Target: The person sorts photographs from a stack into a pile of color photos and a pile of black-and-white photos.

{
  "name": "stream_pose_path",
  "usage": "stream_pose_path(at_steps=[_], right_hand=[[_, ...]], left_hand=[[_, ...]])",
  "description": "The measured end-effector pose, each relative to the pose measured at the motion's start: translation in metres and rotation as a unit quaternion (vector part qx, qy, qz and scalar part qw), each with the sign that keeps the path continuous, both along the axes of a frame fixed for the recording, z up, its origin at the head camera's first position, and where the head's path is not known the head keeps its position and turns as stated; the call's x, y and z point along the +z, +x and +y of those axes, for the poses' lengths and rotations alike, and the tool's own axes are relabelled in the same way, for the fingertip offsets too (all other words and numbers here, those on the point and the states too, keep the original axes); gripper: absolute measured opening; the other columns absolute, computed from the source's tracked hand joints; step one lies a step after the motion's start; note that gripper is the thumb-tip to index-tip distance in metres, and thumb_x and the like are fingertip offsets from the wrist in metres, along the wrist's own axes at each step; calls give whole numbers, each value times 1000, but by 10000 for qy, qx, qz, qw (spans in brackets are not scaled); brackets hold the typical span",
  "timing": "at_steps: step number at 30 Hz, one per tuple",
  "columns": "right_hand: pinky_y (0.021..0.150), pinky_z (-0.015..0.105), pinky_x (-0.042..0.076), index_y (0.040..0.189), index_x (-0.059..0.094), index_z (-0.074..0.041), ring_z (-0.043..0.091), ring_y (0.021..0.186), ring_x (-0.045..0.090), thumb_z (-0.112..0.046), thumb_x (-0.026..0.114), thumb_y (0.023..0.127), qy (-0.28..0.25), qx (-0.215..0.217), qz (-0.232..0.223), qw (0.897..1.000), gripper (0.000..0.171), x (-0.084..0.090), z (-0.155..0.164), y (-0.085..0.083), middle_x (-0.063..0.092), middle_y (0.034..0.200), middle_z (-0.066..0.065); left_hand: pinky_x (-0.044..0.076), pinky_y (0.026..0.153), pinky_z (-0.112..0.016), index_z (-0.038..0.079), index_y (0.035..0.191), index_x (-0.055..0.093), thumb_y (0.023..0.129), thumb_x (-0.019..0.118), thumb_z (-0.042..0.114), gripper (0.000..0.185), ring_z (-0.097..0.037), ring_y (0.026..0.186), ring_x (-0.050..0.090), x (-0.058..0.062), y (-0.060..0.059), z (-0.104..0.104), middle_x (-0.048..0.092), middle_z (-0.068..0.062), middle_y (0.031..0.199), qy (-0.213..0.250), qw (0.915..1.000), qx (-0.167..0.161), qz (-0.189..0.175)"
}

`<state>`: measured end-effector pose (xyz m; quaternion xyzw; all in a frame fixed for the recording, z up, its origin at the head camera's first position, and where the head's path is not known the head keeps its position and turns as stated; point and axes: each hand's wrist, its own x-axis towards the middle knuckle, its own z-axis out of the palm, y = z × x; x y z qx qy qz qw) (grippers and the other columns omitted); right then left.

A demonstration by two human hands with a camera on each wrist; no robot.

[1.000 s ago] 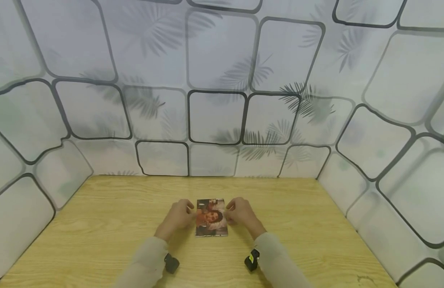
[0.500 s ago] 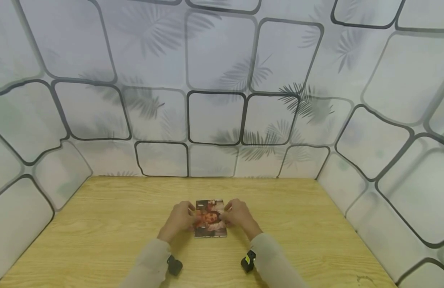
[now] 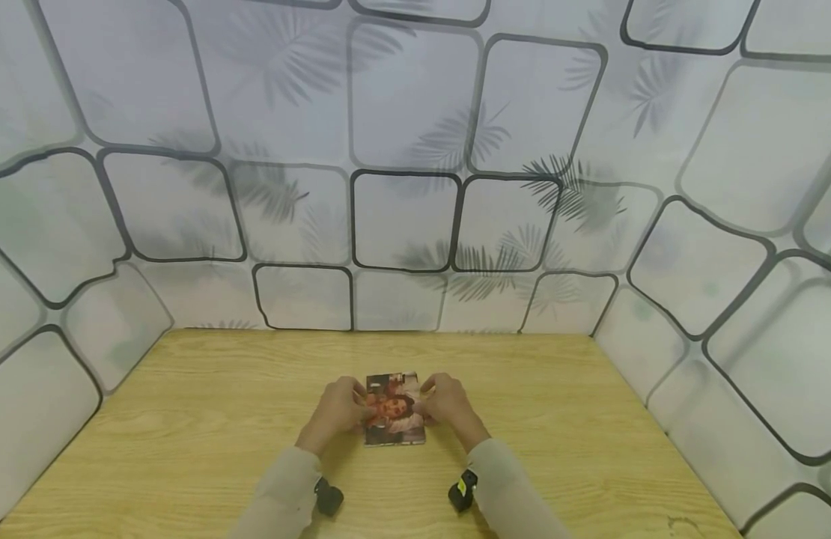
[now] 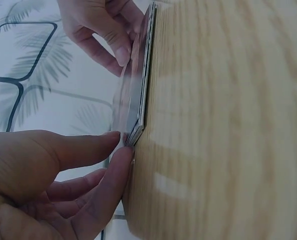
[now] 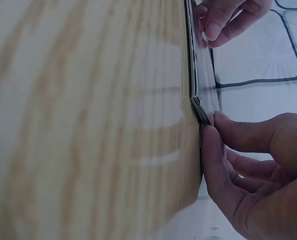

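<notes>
**Photo stack, both hands at its edges**

Sleeves: two, pale, at the near edge of the bench (image 3: pixel 186 419).
Left hand (image 3: pixel 338 410): fingers (image 4: pixel 96 150) narrowed on the left edge of the stack of photos (image 3: pixel 394 409), thumb above, forefinger at the base.
Right hand (image 3: pixel 448 406): fingers (image 5: pixel 238 136) pinch the right edge likewise.
Stack: lies flat, mid-bench, portrait uppermost, top sheet slightly raised.
Progress, judged: stack gathered and gripped; not yet lifted clear.
Beyond: patterned wall (image 3: pixel 415 150).

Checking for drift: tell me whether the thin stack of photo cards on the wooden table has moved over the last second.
No. The thin stack of photo cards lies at the same spot on the wooden table; only the hands closed in slightly.
</notes>
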<state>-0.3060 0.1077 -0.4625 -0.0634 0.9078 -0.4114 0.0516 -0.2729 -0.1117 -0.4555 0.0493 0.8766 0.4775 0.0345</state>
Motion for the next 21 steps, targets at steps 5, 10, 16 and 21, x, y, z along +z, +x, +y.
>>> stream_pose_path(at_steps=[5,10,16,21], right_hand=[[53,25,60,116,66,9,9,53,65,-1,77,87,-238,63,-219,9995,33,1,1,2,72,73,11],[54,27,60,120,62,9,12,56,65,-1,74,90,-383,83,-366,9986,33,4,2,4,70,77,12],[56,30,61,124,61,8,14,58,66,-2,73,91,-512,106,-315,9981,36,7,3,7,71,86,15],[61,32,62,127,58,7,14,63,67,0,69,94,-651,207,-146,9976,36,11,9,11,74,93,19]], left_hand=[[62,58,-28,-11,112,61,86,79,0,33,-19,71,68,-2,-2,-1,69,-19,94,-184,9998,98,19],[59,56,-27,-10,113,63,87,80,5,35,-18,69,66,-3,-5,0,70,-16,94,-352,9993,156,-22],[58,58,-27,-8,106,68,88,79,7,26,-16,67,65,-1,-6,1,71,-12,89,-404,9991,60,105],[57,64,-29,-5,111,67,87,80,6,30,-18,77,64,3,-6,4,69,-12,94,-415,9985,94,357]])
